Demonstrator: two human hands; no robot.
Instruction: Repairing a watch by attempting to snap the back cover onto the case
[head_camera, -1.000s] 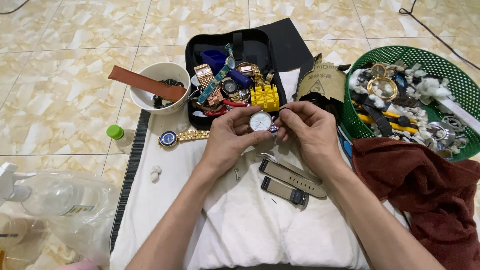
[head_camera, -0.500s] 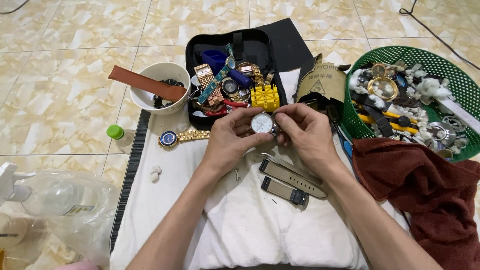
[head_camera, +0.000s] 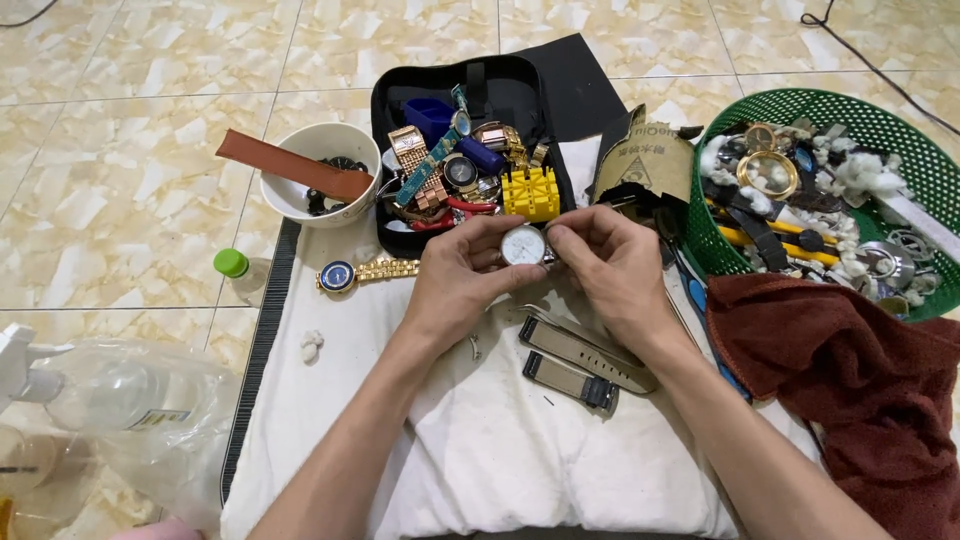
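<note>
A white-dialled watch head (head_camera: 523, 245) is pinched at centre frame between the left hand (head_camera: 465, 280) and the right hand (head_camera: 610, 265), dial up, both closed on its rim, probably to steady it. Two detached grey strap halves (head_camera: 580, 360) are laid at 5 o'clock on the white cloth (head_camera: 470, 440); a black tool case (head_camera: 470, 140) is kept at 12 o'clock.

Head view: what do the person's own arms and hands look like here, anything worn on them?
Both forearms are bare as far as the frame shows, with no sleeves in view. The left hand and right hand wear no gloves. No ring, bracelet or wristwatch shows on either wrist or on the visible fingers. No markings can be made out.
</note>
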